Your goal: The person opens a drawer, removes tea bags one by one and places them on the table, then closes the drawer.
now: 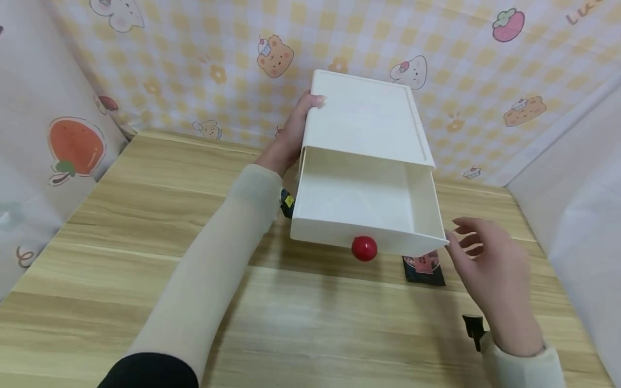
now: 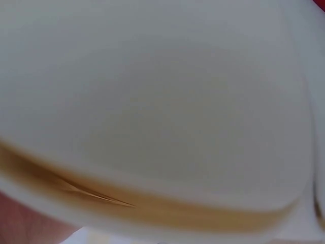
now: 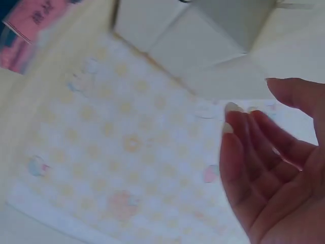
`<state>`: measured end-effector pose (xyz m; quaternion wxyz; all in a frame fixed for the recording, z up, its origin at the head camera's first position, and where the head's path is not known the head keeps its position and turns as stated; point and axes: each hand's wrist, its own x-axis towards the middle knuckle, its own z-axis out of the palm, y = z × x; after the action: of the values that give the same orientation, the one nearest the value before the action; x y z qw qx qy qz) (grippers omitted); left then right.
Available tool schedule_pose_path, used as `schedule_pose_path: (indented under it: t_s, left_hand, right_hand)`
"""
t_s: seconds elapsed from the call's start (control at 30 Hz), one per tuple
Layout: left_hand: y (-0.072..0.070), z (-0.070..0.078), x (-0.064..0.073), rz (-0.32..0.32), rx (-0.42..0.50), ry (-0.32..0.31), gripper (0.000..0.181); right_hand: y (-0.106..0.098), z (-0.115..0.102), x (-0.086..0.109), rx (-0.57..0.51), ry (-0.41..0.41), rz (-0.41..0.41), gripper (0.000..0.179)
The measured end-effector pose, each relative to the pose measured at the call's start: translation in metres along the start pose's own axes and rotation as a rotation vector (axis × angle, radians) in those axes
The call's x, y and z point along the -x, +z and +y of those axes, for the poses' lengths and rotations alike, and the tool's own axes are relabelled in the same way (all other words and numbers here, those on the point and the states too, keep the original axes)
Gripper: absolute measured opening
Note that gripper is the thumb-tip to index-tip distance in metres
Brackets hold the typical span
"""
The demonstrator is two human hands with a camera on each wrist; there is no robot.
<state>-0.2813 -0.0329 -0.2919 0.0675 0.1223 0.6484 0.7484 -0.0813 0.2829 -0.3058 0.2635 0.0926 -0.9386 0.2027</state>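
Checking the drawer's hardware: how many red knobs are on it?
1: the red knob sits mid-front on the open drawer. Other faces are hidden.

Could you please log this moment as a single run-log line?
left hand: holds drawer box | drawer: pulled out, empty | right hand: open beside drawer corner | dark packet: on table

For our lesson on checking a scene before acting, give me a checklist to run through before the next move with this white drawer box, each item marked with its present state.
1. Left hand grips the white drawer box at its side: ok.
2. Drawer pulled out: ok.
3. Drawer interior holds nothing visible: ok.
4. Red knob free of fingers: ok.
5. Right hand empty, fingers relaxed beside the drawer's corner: ok.
6. Dark packet lies partly under the drawer front; whether they touch: cannot tell.
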Motion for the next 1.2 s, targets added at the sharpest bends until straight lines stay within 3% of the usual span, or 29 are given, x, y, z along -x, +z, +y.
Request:
schedule_pose_path:
  t_s: [0.17,0.4,0.6,0.8,0.9,1.0,1.2]
  left_hand:
    - [0.001,0.000,0.000,0.003,-0.001,-0.001,0.066]
    - [0.001,0.000,0.000,0.000,-0.009,-0.009,0.068]
    - [0.001,0.000,0.000,0.001,-0.016,-0.006,0.068]
    - [0.000,-0.001,0.001,0.001,-0.009,-0.001,0.068]
    - [0.000,-0.002,0.000,-0.002,-0.011,-0.001,0.068]
    - [0.000,-0.002,0.000,0.000,-0.009,-0.001,0.068]
    - [0.000,-0.001,0.001,0.008,-0.013,-0.010,0.068]
  right_hand:
    - [-0.009,-0.019,0.004,-0.051,-0.179,0.145,0.024]
    - [-0.010,-0.045,0.010,-0.099,-0.303,0.385,0.032]
    - [-0.002,-0.071,0.010,-0.124,-0.425,0.509,0.032]
    - [0.017,-0.081,0.005,-0.150,-0.583,0.694,0.020]
    - [0.023,-0.087,0.003,-0.162,-0.740,0.678,0.022]
    - [0.025,-0.097,0.002,-0.146,-0.870,0.593,0.019]
    - [0.027,-0.115,-0.002,-0.094,-0.940,0.515,0.012]
